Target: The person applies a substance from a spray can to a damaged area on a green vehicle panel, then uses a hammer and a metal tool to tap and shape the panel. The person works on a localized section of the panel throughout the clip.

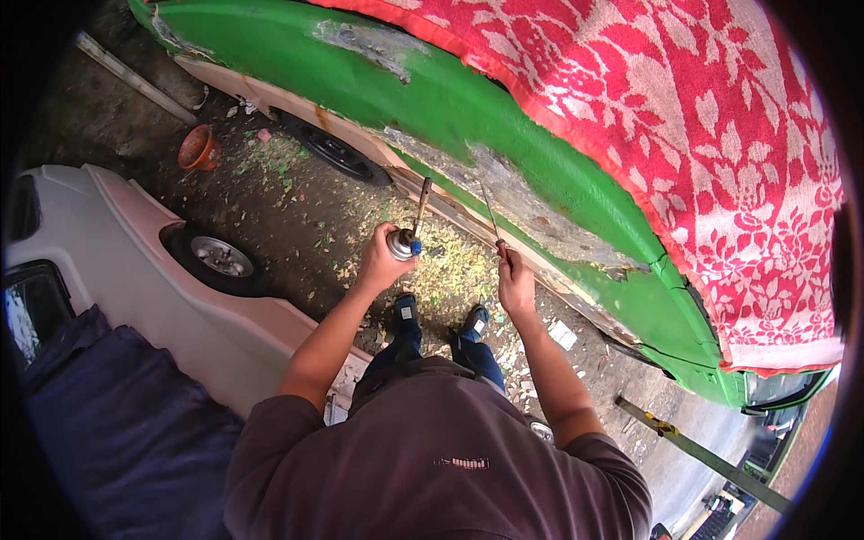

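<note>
The green vehicle body (432,108) fills most of your far side, and too much heat in one place could scorch or warp its panel. The red patterned cloth (666,135) draped over it could catch if a flame strayed upward. Pale flakes (459,270) litter the ground by your shoes (475,319); they could slip underfoot or smoulder. Your left hand (385,261) has its fingers wrapped round the gas torch (401,245), held over those flakes, its nozzle pointing away from you; whether it is lit, you can't tell from here. Your right hand (516,283) has its fingers closed round the handle of the slender tool (500,245), whose shaft reaches toward the bare patch (540,211); contact is unclear. A hard push could make the tip skid and gouge the panel.
</note>
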### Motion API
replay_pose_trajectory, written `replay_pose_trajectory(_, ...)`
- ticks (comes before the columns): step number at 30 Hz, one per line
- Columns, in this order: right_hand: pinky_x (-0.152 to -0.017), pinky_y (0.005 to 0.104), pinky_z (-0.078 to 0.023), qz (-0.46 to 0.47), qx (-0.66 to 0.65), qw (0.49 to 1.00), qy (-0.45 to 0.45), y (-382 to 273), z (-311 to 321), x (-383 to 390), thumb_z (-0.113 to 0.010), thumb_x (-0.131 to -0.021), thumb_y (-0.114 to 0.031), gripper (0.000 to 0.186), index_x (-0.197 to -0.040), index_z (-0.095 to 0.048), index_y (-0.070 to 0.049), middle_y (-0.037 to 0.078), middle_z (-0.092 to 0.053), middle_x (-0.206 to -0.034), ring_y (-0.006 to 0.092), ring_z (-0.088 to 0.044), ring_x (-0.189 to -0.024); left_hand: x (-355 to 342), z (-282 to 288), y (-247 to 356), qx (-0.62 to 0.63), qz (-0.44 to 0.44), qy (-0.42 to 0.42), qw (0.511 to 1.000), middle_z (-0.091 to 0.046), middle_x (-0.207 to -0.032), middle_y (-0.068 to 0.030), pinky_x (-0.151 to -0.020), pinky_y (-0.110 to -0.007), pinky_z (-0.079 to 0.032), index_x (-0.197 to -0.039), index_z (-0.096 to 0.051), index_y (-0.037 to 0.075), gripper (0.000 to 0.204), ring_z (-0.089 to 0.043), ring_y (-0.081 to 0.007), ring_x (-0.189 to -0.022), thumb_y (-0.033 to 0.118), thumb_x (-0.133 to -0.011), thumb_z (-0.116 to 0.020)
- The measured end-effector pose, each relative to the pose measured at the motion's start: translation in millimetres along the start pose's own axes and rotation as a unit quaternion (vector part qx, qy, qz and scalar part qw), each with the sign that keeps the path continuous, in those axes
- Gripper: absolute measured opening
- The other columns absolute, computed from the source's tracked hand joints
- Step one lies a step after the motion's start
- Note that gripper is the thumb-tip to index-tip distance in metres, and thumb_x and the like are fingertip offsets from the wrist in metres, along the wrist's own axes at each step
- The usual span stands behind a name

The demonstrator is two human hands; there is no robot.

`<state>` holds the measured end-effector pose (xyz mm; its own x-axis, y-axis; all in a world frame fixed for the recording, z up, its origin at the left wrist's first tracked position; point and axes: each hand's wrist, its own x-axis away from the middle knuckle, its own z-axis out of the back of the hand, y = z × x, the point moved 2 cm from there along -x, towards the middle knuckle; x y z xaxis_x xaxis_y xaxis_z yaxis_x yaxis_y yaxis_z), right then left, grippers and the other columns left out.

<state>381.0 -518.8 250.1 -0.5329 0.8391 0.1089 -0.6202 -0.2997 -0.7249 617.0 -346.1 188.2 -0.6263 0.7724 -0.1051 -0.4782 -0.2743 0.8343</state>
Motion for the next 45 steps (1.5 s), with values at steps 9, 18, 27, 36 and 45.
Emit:
replay_pose_trajectory(9,-0.083,0.0470,-0.051,0.025,0.016,0.999,-0.026,-52.6,-16.0,-43.9,-0.054,-0.095,-0.020,0.034,-0.128,-0.058,-0.011,0.022,-0.067,-0.104,0.0426,-0.063,-0.096,-28.6,10.2,-37.5,0.190,0.043,-0.038,0.980,-0.056,-0.113,-0.0144,-0.090,-0.038,-0.047,-0.126,-0.031,0.009,0.080,-0.058,-0.0247,-0.104,0.011,-0.066,-0.084)
replay_pose_trajectory(18,-0.089,0.0440,-0.050,0.045,0.006,0.999,-0.014,-59.9,-47.0,-60.6,-0.057,-0.092,-0.010,0.038,-0.129,-0.062,-0.016,0.020,-0.067,-0.112,0.0376,-0.064,-0.103,-46.0,23.3,-46.9,0.244,0.110,-0.147,0.952,-0.059,-0.115,-0.0131,-0.091,-0.036,-0.048,-0.125,-0.031,0.011,0.080,-0.059,-0.0209,-0.106,0.008,-0.065,-0.084)
replay_pose_trajectory(27,-0.084,0.0408,-0.051,0.035,0.000,0.999,0.019,-63.5,-23.7,-38.1,-0.060,-0.091,-0.010,0.035,-0.125,-0.064,-0.011,0.020,-0.069,-0.105,0.0353,-0.067,-0.097,-50.4,14.7,-51.0,0.239,0.119,-0.192,0.944,-0.060,-0.110,-0.0092,-0.086,-0.035,-0.049,-0.124,-0.032,0.013,0.076,-0.060,-0.0188,-0.100,0.003,-0.066,-0.081)
replay_pose_trajectory(36,-0.086,0.0301,-0.050,0.035,-0.009,0.999,0.009,-53.7,-3.3,-24.7,-0.056,-0.093,-0.003,0.038,-0.131,-0.058,-0.003,0.017,-0.070,-0.112,0.0189,-0.067,-0.101,-63.6,7.9,-52.8,0.291,0.107,-0.187,0.932,-0.059,-0.110,-0.0078,-0.085,-0.034,-0.050,-0.125,-0.032,0.014,0.075,-0.062,-0.0182,-0.100,0.000,-0.067,-0.078)
replay_pose_trajectory(45,-0.086,0.0299,-0.050,0.050,-0.028,0.998,0.019,-46.9,-5.7,-22.7,-0.056,-0.093,-0.003,0.041,-0.133,-0.057,-0.006,0.017,-0.070,-0.111,0.0194,-0.067,-0.101,-60.3,9.3,-53.1,0.264,0.120,-0.206,0.935,-0.058,-0.111,-0.0080,-0.086,-0.034,-0.050,-0.126,-0.032,0.014,0.075,-0.061,-0.0174,-0.101,-0.001,-0.068,-0.078)
